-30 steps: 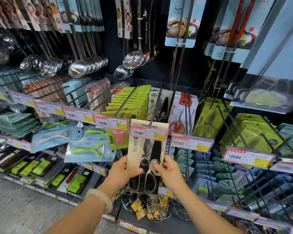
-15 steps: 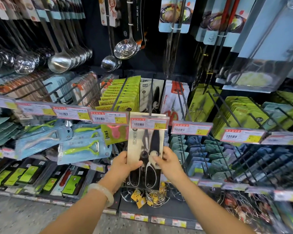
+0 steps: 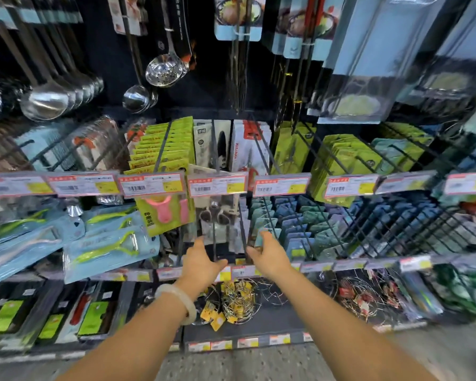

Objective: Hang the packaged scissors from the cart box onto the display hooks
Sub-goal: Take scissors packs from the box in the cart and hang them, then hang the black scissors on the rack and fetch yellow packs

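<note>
Both hands have let go: left hand (image 3: 201, 259) and right hand (image 3: 270, 257) hover with fingers apart below the scissors pack (image 3: 216, 215), now hanging on its hook (image 3: 214, 149). Any remaining packs stay out of view.

Steel ladles (image 3: 43, 104) hang above green peelers (image 3: 105, 250); wire racks (image 3: 238, 302) sit lowest.
</note>
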The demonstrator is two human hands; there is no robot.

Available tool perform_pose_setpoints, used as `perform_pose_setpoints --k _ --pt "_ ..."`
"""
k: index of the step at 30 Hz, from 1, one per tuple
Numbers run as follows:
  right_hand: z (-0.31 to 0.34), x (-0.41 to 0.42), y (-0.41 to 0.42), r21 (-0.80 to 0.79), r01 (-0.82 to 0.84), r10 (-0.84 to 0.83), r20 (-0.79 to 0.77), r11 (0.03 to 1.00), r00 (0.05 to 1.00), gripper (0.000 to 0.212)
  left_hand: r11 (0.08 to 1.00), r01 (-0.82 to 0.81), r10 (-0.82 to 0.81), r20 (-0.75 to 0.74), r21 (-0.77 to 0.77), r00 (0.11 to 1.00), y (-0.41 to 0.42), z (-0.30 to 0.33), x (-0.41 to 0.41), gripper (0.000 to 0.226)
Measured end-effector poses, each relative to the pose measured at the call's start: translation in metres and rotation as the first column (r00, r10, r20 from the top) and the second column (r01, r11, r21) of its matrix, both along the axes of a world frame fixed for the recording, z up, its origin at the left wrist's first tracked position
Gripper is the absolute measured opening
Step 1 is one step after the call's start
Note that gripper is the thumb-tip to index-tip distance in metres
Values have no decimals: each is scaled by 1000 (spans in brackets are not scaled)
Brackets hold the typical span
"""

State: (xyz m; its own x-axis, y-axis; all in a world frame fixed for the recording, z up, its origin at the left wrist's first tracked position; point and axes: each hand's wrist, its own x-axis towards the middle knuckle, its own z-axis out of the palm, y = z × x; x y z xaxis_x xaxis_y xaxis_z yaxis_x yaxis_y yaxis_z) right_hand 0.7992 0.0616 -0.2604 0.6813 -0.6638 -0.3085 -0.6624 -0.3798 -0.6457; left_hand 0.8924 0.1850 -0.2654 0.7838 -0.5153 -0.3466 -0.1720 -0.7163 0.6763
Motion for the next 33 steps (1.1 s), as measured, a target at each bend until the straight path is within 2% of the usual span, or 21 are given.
perform_pose_setpoints --k 2,4,6,9,12,16,19,26,33 --pt "0 -17 -4 -56 -9 7 -37 998 999 57 988 125 -136 126 89 983 -12 1 -12 78" --pt "2 -38 -12 -130 -30 20 -78 991 997 52 954 250 -287 252 167 924 -30 6 -27 78" --pt "7 -63 -24 -230 -75 41 -150 970 988 55 908 356 -412 316 221 855 -52 16 -48 82" --pt "16 -113 -50 -415 -141 32 -258 899 966 66 805 498 -592 399 321 700 -94 32 -90 82" --pt "25 -177 -82 -492 -97 -63 -298 865 952 66 700 601 -713 428 386 555 -144 46 -146 79" --pt "34 -279 -126 -538 19 -218 -308 842 926 67 596 689 -787 472 413 398 -207 61 -242 72" --pt "43 -348 -156 -547 85 -294 -308 833 905 71 545 726 -816 465 419 344 -241 69 -308 70" --pt "68 -547 -217 -569 273 -525 -343 776 779 66 344 824 -893 429 450 138 -331 82 -493 79" --pt "61 -686 -265 -535 471 -680 -305 701 666 64 161 865 -904 422 476 -64 -410 81 -627 72"
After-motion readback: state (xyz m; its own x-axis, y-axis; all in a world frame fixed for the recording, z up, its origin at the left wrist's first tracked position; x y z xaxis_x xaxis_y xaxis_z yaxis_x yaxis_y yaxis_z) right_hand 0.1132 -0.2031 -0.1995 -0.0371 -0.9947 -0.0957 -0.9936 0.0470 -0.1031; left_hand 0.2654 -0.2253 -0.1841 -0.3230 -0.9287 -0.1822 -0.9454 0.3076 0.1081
